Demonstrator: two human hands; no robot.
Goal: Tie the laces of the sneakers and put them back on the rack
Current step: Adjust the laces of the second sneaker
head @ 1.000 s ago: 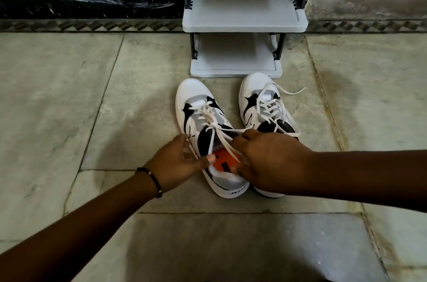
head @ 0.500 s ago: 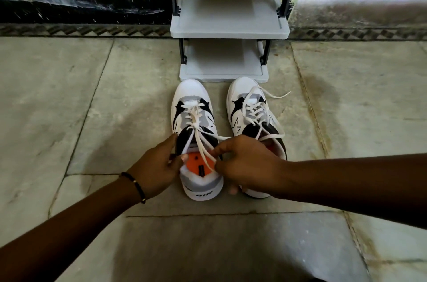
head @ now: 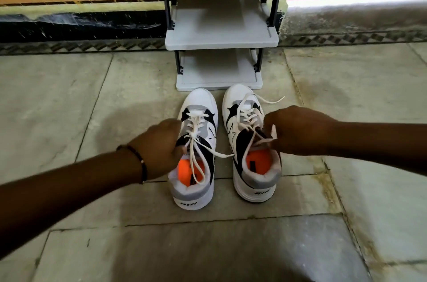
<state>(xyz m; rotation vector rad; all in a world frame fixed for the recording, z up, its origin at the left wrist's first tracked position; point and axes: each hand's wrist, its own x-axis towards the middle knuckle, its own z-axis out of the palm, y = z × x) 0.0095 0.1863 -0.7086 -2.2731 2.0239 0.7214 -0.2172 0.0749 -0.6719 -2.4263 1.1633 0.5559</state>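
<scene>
Two white, grey and black sneakers stand side by side on the stone floor (head: 92, 247), toes toward the grey shoe rack (head: 220, 38) just beyond them. Both are unfastened — the tying step is in hand, and nothing is on the rack's shelves yet.

The left hand (head: 157, 147) is curled against the left side of the left sneaker (head: 196, 180), fingers closed near the top eyelets; it looks to be pinching one lace end, though the grip itself is hidden. That shoe's laces (head: 196, 154) trail loose over its orange insole, one strand running right toward the other shoe.

The right hand (head: 298, 131) is closed over the tongue of the right sneaker (head: 256, 171), seemingly gripping a lace there; another end lies slack on the floor to the far right.

Next, I judge, both ends of one shoe must be gathered — one per hand — crossed and pulled snug before looping the bow.
</scene>
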